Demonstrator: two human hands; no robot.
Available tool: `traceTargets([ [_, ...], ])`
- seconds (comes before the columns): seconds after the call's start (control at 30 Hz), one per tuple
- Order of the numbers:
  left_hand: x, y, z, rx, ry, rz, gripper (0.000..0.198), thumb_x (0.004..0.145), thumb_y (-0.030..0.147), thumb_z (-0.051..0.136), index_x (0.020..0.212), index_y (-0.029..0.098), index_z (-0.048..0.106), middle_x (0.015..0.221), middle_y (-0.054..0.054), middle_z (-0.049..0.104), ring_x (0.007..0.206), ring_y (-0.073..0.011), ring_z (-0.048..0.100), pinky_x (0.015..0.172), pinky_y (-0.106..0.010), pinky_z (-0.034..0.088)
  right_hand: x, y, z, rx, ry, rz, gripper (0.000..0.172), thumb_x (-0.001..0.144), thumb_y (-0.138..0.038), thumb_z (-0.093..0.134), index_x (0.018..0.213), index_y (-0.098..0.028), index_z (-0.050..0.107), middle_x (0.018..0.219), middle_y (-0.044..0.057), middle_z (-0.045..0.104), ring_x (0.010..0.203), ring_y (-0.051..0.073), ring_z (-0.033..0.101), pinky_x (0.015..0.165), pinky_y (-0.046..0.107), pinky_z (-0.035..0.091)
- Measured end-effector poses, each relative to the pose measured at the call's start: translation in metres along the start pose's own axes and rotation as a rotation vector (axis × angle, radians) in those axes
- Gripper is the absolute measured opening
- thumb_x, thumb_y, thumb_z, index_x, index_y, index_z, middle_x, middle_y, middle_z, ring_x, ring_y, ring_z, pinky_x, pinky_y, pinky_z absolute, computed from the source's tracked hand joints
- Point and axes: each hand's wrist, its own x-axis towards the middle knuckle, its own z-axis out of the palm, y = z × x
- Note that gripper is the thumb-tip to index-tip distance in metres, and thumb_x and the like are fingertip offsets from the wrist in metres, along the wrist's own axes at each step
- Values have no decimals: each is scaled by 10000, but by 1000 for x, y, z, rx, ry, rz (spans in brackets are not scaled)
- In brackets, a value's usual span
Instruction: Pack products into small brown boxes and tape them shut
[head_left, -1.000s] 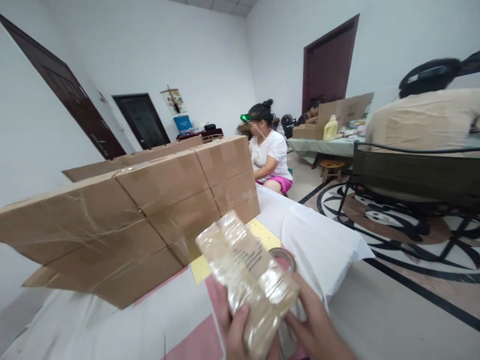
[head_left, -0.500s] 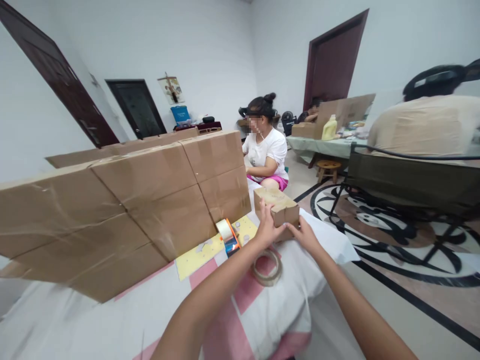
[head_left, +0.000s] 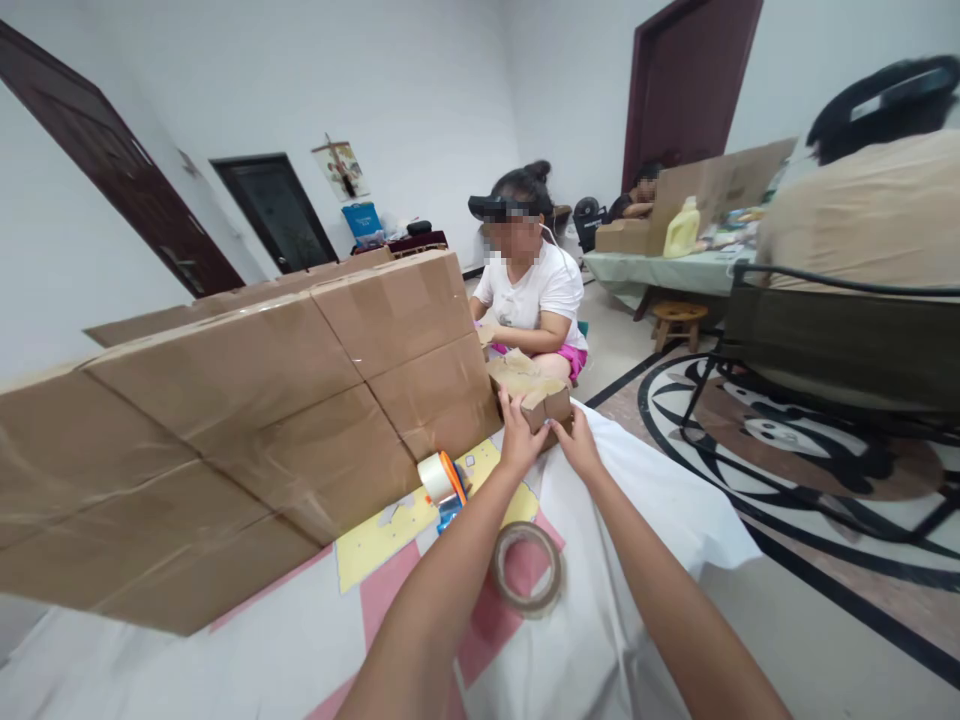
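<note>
Left fingers (head_left: 516,421): I grip the small carton (head_left: 529,382), at their one o'clock.
Right fingers (head_left: 579,428): gripping too, carton at eleven o'clock.
Tape roll (head_left: 527,606): carton's six o'clock.

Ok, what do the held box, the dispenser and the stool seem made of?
Box: seemingly matte brown cardboard, by its flat, dull faces and folded edges. Dispenser: probably plastic, given its even, bright orange and blue; finish hard to judge. Stool: likely wood, by its warm brown tone; too far to tell if varnished.

Small box (head_left: 534,388) partly hidden by left hand (head_left: 520,437), forearms (head_left: 431,600) cut off.
</note>
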Motion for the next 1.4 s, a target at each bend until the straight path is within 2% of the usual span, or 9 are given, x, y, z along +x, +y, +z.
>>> traceTargets([
  [0.37, 23, -3, 19, -29, 48, -46, 763, 783, 185, 756, 1409, 184, 319, 1665, -214, 0, 1578, -303, 25, 1265, -475, 150, -2, 9, -6, -136, 114, -74, 636, 802, -360, 587, 1372, -113, 452, 1300, 231, 526, 1203, 348, 508, 1068, 560, 416],
  [0.53, 21, 8, 4, -30, 13, -92, 836, 741, 224, 806, 1429, 176, 334, 1667, -226, -12, 1561, -333, 141, 1252, -471, 205, -5, 6, -10, -123, 128, -31, 591, 807, -346, 582, 1348, -136, 468, 1255, 201, 529, 1089, 297, 541, 987, 501, 480],
  [0.67, 1, 38, -29, -19, 26, -121, 776, 770, 278, 788, 1424, 182, 380, 1664, -221, 61, 1545, -343, 200, 1227, -499, 274, -9, 2, -11, -137, 123, -37, 492, 819, -353, 571, 1255, -129, 533, 1197, 191, 540, 1010, 281, 558, 946, 487, 497],
  [0.8, -68, 77, -115, -3, 40, -135, 165, 922, 372, 601, 981, 230, 662, 1484, -126, 482, 1400, -300, 469, 1125, -513, 435, -13, 0, -13, -190, 83, -78, 209, 837, -352, 536, 918, -179, 619, 1022, 137, 573, 986, 278, 556, 957, 471, 481],
  [0.9, -148, 88, -223, 220, 43, -120, 170, 925, 377, 590, 905, 263, 715, 1329, -101, 629, 1249, -303, 601, 1037, -516, 516, -14, -4, -15, -238, 56, -105, 207, 843, -375, 506, 729, -217, 576, 890, 103, 581, 932, 271, 554, 929, 450, 470],
  [1.03, -258, 75, -380, 581, 368, -384, 261, 829, 514, 660, 831, 265, 739, 1182, -75, 692, 934, -287, 710, 555, -322, 582, -17, -24, -21, -280, 37, -131, 301, 838, -429, 464, 598, -249, 492, 745, 83, 579, 808, 258, 540, 834, 431, 464],
  [1.1, -304, 73, -439, 688, 530, -531, 344, 801, 586, 649, 810, 255, 740, 1158, -57, 694, 763, -237, 700, 529, -320, 565, -24, -37, -25, -295, 45, -138, 345, 835, -449, 423, 540, -271, 410, 658, 81, 550, 730, 257, 516, 764, 430, 452],
  [1.23, -364, 81, -508, 743, 751, -598, 355, 829, 572, 619, 866, 234, 721, 1176, -50, 681, 977, -254, 673, 773, -353, 576, -28, -48, -33, -375, 30, -100, 387, 806, -505, 417, 491, -283, 438, 585, 111, 580, 598, 273, 510, 615, 425, 407],
  [1.4, -380, 58, -565, 629, 976, -656, 341, 869, 510, 476, 869, 198, 614, 1146, -110, 634, 1067, -268, 609, 811, -379, 549, -5, -81, -22, -564, -306, 56, 301, 655, -467, 607, 432, -266, 587, 592, 159, 666, 513, 274, 563, 571, 429, 398],
])
